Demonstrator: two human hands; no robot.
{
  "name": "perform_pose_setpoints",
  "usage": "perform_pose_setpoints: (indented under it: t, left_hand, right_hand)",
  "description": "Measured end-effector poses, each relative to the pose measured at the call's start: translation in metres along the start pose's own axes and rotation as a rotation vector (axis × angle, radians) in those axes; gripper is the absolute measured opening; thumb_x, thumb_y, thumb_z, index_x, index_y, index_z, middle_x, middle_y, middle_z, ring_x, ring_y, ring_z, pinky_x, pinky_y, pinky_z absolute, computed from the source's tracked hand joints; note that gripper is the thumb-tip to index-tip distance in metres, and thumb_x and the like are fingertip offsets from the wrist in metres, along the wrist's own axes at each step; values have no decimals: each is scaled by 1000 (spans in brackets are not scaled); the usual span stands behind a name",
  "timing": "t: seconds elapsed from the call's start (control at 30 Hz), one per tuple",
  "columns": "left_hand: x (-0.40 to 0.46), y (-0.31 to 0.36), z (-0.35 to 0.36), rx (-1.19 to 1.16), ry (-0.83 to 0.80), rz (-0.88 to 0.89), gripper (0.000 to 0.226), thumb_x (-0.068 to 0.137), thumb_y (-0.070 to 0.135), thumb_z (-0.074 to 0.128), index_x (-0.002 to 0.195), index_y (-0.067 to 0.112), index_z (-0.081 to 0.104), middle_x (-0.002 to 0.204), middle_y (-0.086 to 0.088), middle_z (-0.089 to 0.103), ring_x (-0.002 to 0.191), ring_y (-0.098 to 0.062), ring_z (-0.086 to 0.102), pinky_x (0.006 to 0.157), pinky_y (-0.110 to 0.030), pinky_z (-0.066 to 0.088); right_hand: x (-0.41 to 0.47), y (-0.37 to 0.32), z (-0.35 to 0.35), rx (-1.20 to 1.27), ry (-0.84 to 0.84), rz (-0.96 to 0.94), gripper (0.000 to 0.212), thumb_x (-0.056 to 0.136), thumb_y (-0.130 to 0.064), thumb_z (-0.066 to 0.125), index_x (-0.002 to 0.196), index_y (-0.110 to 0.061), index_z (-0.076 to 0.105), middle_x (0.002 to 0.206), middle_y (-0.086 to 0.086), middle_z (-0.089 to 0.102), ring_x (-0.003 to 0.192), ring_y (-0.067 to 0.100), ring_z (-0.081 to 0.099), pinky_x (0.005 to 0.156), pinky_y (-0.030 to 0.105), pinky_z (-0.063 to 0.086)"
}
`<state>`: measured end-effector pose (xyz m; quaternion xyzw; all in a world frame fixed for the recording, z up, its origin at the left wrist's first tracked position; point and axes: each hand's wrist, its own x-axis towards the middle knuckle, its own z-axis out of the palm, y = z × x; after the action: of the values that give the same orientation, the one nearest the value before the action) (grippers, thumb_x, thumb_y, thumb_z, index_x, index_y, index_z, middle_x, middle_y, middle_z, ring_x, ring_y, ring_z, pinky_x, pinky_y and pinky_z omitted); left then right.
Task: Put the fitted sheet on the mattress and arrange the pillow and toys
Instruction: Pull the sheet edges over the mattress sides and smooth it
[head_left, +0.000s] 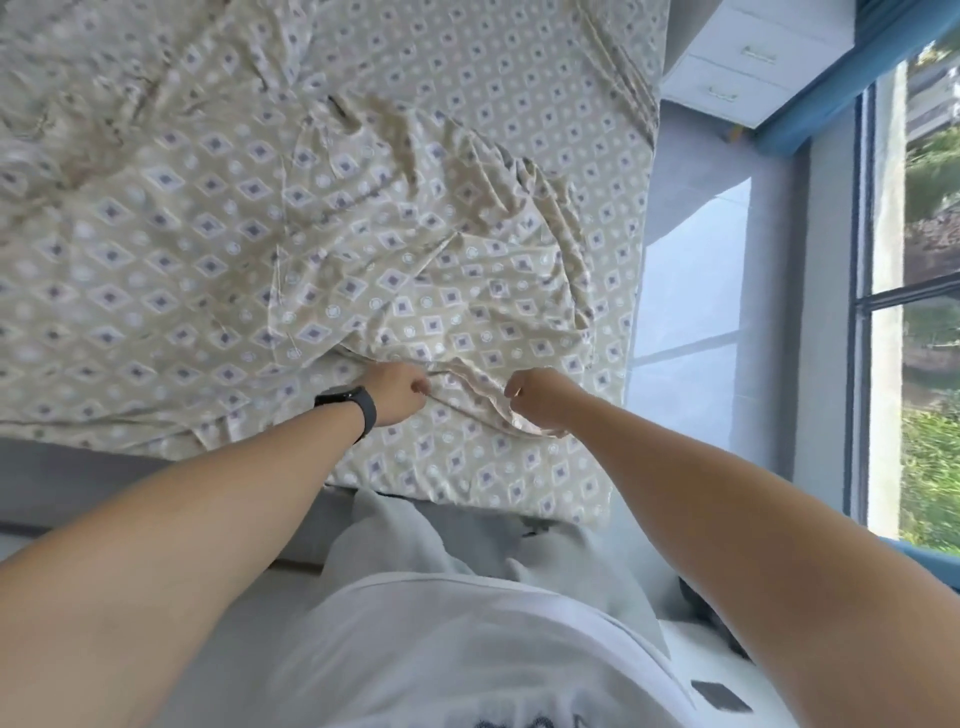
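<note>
Your left hand (396, 393), the one above the dark wristband (358, 405), pinches a fold of the fitted sheet (291, 218) close to the near edge of the mattress (631, 312). Your right hand (540, 397) is curled round a gathered ridge of the same sheet, just beside the left and nearer the near right corner. Both hands grip cloth; neither is free.

The sheet lies spread over the visible top of the mattress, but it is slack. Heavy creases run out from your hands toward the middle, and a bunched hem rises along the right side. At the near right corner the cloth appears to hang over the edge; whether it is tucked under there cannot be told. The far corners are out of view.

Judgement: the sheet step is under way and not finished. Pulling taut, seating the corners and smoothing remain. No pillow or toys show, so that arranging appears wholly outstanding.

A white drawer unit (737, 67) stands beyond the right edge, beside the window (914, 312).
</note>
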<state>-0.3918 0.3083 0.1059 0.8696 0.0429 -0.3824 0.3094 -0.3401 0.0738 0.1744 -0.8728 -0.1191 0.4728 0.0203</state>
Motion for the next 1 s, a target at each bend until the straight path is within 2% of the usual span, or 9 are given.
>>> perform_pose_setpoints:
  t: [0.13, 0.27, 0.33, 0.43, 0.53, 0.7, 0.77, 0.9, 1.0]
  left_hand:
    - [23, 23, 47, -54, 5, -99, 23, 95, 23, 52, 110, 28, 68, 113, 3, 66, 96, -19, 63, 84, -35, 54]
    - [47, 56, 100, -200, 82, -284, 28, 94, 23, 49, 117, 28, 65, 113, 0, 63, 91, -22, 64, 82, -38, 57]
    - [55, 86, 129, -260, 148, -387, 29, 94, 23, 52, 121, 28, 63, 121, -1, 63, 97, -23, 63, 86, -37, 55]
    - [70, 122, 178, -373, 217, -526, 34, 94, 25, 55, 128, 27, 58, 118, 0, 64, 90, -21, 64, 76, -33, 54]
    - [72, 151, 222, -464, 192, -574, 36, 95, 25, 57, 131, 24, 55, 113, -2, 64, 86, -22, 67, 79, -42, 58]
    - [103, 153, 276, -224, 297, -576, 53, 93, 22, 54, 144, 31, 42, 133, 1, 49, 98, -21, 61, 67, -35, 50]
    - [123, 150, 294, -97, 342, -548, 64, 88, 18, 60, 146, 29, 36, 136, -3, 42, 108, -27, 55, 70, -37, 50]
    - [164, 157, 328, 129, 366, -475, 85, 75, 13, 69, 147, 29, 26, 141, -8, 30, 116, -33, 45, 80, -41, 50]
    - [172, 179, 339, 168, 356, -472, 96, 73, 15, 69, 151, 30, 16, 141, -8, 27, 123, -33, 37, 86, -40, 48]
  right_hand:
    - [29, 61, 3, -99, -12, -24, 36, 97, -19, 48, 130, -24, 62, 130, 0, 60, 105, 24, 63, 86, 34, 54]
    - [57, 123, 2, -280, -62, -115, 35, 94, -13, 47, 125, -20, 63, 124, 2, 61, 102, 25, 63, 88, 39, 56]
    - [69, 154, 0, -386, -80, -220, 35, 94, -12, 48, 124, -20, 62, 121, 2, 62, 103, 25, 63, 87, 41, 57]
    - [94, 192, 3, -543, -23, -390, 39, 92, -11, 51, 128, -23, 58, 120, 0, 60, 108, 25, 60, 83, 39, 54]
    - [118, 209, 22, -714, -12, -523, 46, 92, -14, 56, 137, -24, 54, 127, 2, 54, 119, 26, 54, 91, 40, 49]
    - [177, 235, 78, -950, 15, -663, 52, 91, -18, 63, 141, -27, 49, 145, 1, 40, 134, 25, 37, 103, 39, 37]
    - [196, 247, 95, -1038, 59, -714, 49, 94, -17, 60, 141, -26, 50, 150, 1, 37, 141, 28, 30, 110, 41, 33]
    - [208, 265, 117, -973, 134, -797, 36, 92, -8, 53, 125, -22, 58, 128, 0, 58, 127, 28, 47, 116, 41, 26]
    - [186, 274, 118, -927, 78, -803, 33, 92, -8, 53, 123, -19, 56, 119, 1, 62, 124, 27, 49, 121, 44, 21]
